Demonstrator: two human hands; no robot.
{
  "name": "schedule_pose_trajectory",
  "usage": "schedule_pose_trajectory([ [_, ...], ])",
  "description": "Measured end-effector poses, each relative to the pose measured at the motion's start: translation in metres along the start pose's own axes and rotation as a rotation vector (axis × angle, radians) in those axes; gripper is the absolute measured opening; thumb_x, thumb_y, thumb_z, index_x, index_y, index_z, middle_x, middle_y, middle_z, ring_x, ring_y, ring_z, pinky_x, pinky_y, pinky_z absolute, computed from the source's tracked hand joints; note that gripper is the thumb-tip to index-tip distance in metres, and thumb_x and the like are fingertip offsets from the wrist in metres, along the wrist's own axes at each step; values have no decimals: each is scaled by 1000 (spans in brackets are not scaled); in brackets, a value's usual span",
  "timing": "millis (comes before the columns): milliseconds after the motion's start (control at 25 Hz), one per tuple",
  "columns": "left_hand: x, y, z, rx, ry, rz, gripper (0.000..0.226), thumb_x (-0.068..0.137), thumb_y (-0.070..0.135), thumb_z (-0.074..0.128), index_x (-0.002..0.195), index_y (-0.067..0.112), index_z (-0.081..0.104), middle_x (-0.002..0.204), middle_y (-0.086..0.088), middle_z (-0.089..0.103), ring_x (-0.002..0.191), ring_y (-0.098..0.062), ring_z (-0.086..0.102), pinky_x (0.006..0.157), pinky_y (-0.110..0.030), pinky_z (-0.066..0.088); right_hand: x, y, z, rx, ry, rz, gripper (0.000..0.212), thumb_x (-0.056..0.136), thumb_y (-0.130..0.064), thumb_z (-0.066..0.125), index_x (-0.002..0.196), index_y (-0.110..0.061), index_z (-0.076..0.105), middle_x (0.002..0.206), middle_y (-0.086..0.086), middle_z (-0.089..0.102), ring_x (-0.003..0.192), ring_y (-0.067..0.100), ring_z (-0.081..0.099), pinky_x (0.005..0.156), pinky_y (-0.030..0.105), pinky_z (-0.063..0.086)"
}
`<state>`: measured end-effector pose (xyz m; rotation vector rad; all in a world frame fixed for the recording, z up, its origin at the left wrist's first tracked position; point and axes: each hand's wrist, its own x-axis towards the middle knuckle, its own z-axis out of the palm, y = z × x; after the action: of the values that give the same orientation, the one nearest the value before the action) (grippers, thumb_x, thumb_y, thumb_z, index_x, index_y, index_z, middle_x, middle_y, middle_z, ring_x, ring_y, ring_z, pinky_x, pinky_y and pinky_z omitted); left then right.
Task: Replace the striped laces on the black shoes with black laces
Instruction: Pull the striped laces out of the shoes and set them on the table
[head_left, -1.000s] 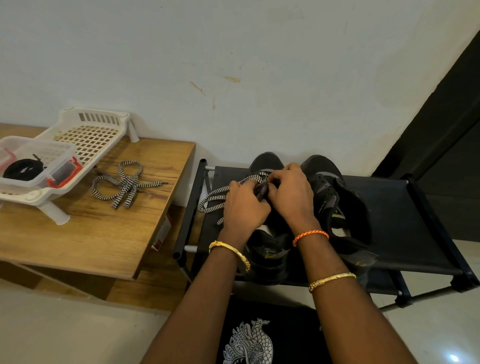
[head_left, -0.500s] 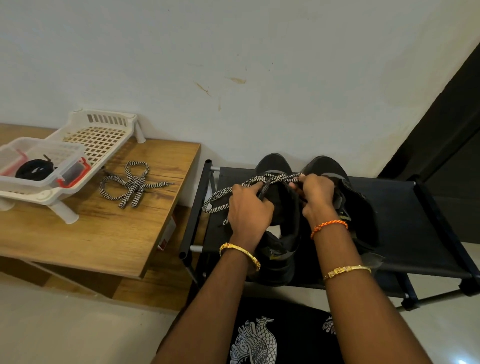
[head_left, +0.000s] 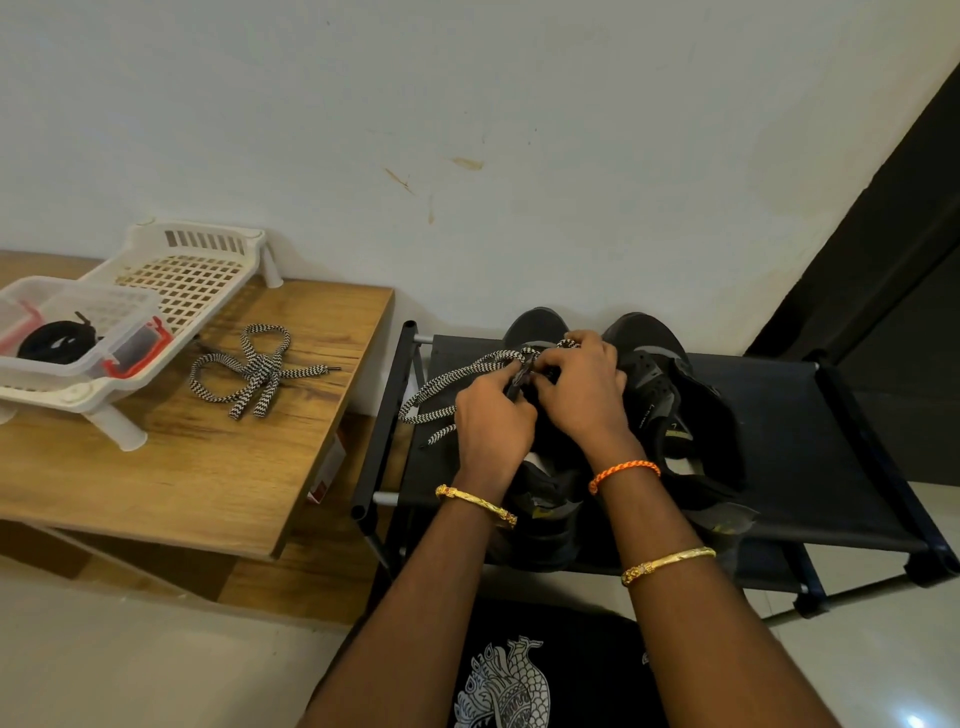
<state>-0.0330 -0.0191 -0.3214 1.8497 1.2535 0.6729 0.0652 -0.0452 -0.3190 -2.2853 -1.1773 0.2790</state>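
Both hands are working at the throat of the left black shoe, which is standing on the black shoe rack with its toe toward the wall, so its long axis is running away from the person. That heading is putting the eyelet rows right under the fingers. The left hand is curling over the tongue area and seems to be pinching the striped lace, while the right hand is curling around a loop of the same lace higher up; the exact fingertip contact is hidden. The lace's loose tails are trailing left across the rack fabric, out of the way of the eyelets. The right black shoe is lying just beside it, toe also to the wall, already unlaced by the look of it. 1 removed striped lace is sitting bundled on the wooden surface, near a clear tub holding the black laces, probably staged for threading next.
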Motion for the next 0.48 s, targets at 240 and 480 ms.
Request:
schedule_pose_trajectory([
  [240, -2, 2, 0, 10, 28, -4, 39, 87, 2, 51, 118, 19, 67, 99, -6, 68, 92, -22, 62, 66, -17, 44, 1, 3, -5, 456, 172, 77, 16, 82, -17, 70, 68, -24, 64, 131, 4, 42, 115, 19, 50, 99, 38, 40],
  [480, -4, 3, 1, 24, 69, -29, 45, 87, 1, 51, 124, 24, 62, 110, -8, 68, 95, -22, 62, 74, -22, 43, 7, 7, -36, 1431, 388, 307, 25, 94, -3, 50, 73, -16, 50, 75, 6, 66, 75, 20, 64, 72, 28, 50],
])
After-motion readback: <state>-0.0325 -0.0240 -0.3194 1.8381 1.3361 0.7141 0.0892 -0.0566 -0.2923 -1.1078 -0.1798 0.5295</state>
